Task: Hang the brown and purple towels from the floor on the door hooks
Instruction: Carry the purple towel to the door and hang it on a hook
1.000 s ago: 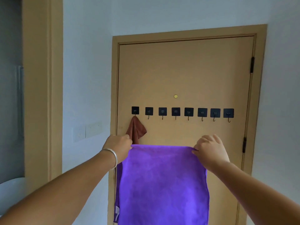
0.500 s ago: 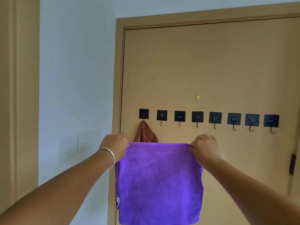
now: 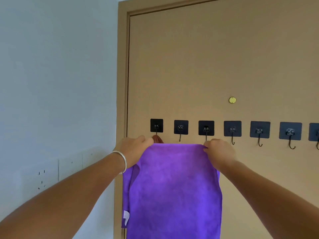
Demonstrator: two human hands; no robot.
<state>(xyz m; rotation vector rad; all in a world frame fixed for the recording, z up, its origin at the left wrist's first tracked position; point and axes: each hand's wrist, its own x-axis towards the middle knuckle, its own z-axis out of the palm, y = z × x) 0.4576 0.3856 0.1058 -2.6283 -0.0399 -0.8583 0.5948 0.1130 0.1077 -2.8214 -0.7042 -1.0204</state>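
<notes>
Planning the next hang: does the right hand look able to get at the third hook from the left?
Probably yes. The right hand sits just below the third hook, nothing between them, though it grips the purple towel.

A pale wall (image 3: 57, 83) carries a socket plate (image 3: 40, 180), perhaps with switches beside it; a brass disc (image 3: 232, 100).

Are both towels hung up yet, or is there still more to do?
About halfway. The brown towel already hangs from the leftmost hook, mostly hidden behind the purple towel. The left hand and right hand pinch the purple towel's top corners, holding it spread just under the row of hooks. It is not on a hook yet. Left to do: catch it on a free hook, such as the second hook.
</notes>
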